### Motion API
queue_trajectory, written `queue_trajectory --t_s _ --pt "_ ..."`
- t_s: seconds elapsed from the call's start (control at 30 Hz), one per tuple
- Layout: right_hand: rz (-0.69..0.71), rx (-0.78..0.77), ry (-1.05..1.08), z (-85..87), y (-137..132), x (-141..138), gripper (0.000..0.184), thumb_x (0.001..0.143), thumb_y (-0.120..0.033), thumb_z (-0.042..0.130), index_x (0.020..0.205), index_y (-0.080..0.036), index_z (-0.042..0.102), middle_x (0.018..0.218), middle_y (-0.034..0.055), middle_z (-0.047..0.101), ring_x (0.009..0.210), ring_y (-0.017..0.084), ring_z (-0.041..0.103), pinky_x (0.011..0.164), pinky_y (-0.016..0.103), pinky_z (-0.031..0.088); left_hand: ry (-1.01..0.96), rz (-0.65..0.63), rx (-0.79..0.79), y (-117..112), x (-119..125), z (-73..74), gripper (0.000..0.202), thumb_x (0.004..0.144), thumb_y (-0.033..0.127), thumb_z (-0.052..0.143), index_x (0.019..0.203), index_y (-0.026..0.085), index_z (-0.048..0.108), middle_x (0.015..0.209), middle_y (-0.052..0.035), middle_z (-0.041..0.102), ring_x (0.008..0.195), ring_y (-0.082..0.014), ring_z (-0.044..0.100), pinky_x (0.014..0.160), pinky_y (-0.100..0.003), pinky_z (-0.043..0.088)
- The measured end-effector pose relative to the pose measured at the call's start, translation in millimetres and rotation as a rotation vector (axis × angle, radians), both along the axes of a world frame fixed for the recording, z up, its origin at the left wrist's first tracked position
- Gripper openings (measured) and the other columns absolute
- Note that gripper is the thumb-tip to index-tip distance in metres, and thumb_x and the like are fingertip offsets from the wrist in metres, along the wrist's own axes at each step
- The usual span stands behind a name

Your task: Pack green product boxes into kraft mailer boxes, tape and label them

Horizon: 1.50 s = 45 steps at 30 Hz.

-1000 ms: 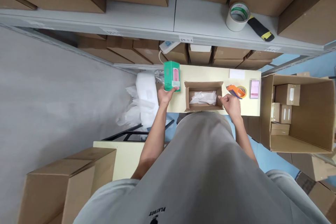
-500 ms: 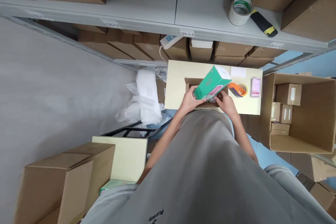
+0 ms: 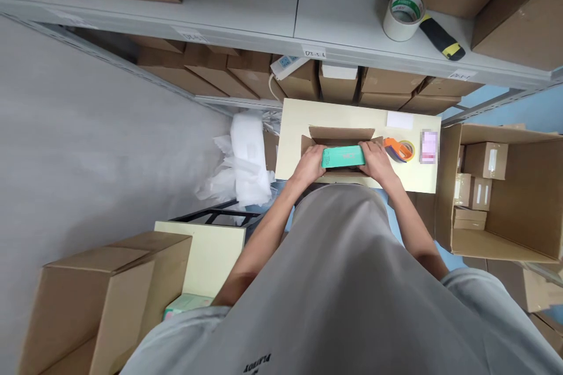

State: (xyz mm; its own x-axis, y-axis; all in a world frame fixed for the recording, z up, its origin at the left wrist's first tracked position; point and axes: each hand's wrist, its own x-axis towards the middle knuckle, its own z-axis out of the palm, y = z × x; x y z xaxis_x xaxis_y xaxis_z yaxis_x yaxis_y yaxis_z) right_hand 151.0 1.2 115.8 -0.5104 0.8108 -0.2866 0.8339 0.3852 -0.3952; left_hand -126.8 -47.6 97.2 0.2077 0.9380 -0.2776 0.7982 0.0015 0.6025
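Note:
Between my two hands lies a long green product box (image 3: 343, 156), level, at the mouth of a small open cardboard carton (image 3: 341, 132). My left hand (image 3: 310, 164) grips its left end and my right hand (image 3: 376, 159) its right end. Fingers of both hands curl over the ends, and the fingertips are partly hidden. The carton stands on a pale yellow table (image 3: 292, 123) with its flaps spread outward. How deep the green box sits in it I cannot tell. Right beside my right hand is an orange tape dispenser (image 3: 394, 147).
A shelf (image 3: 246, 17) crosses above the table, bearing cartons, a white tape roll (image 3: 403, 15) and a black-and-yellow cutter (image 3: 442, 38). A large open carton (image 3: 523, 211) with small boxes stands right. White foam wrap (image 3: 250, 158) lies left. Another open carton (image 3: 83, 304) is at lower left.
The green box has turned from a raised slant to level and come down over the carton. My right hand has shifted from its lower edge to its right end. The carton's flaps show more.

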Motion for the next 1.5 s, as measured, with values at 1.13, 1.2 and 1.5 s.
queue_trajectory --t_s 1.13,1.2,1.5 --pt "-0.117 0.389 -0.119 10.4 -31.0 10.3 0.033 0.112 -0.024 0.051 0.134 -0.013 0.073 0.138 0.0253 0.073 0.132 0.040 0.062 0.127 0.063 0.037 0.248 0.193 0.261 -25.0 14.8 26.3 0.053 0.107 0.026 0.065 0.159 0.017 0.061 0.157 -0.0234 0.064 0.144 -0.0434 0.058 0.118 -0.057 0.050" --pt "-0.272 0.440 -0.097 15.7 -39.1 22.1 0.037 0.112 -0.039 0.055 0.134 -0.013 0.070 0.137 0.0264 0.071 0.129 0.043 0.059 0.122 0.065 0.039 0.273 0.375 0.278 -34.6 9.1 30.4 0.050 0.105 0.032 0.071 0.152 0.016 0.064 0.150 -0.0244 0.066 0.138 -0.0454 0.060 0.115 -0.058 0.050" --pt "-0.488 0.265 0.017 -8.1 -29.7 29.2 0.017 0.099 -0.033 0.056 0.091 -0.023 0.067 0.100 0.0163 0.078 0.109 0.039 0.067 0.119 0.063 0.037 0.254 0.576 0.159 -36.3 11.7 11.2 0.008 0.099 0.027 0.073 0.092 0.022 0.076 0.106 -0.0168 0.079 0.114 -0.0421 0.070 0.106 -0.055 0.051"
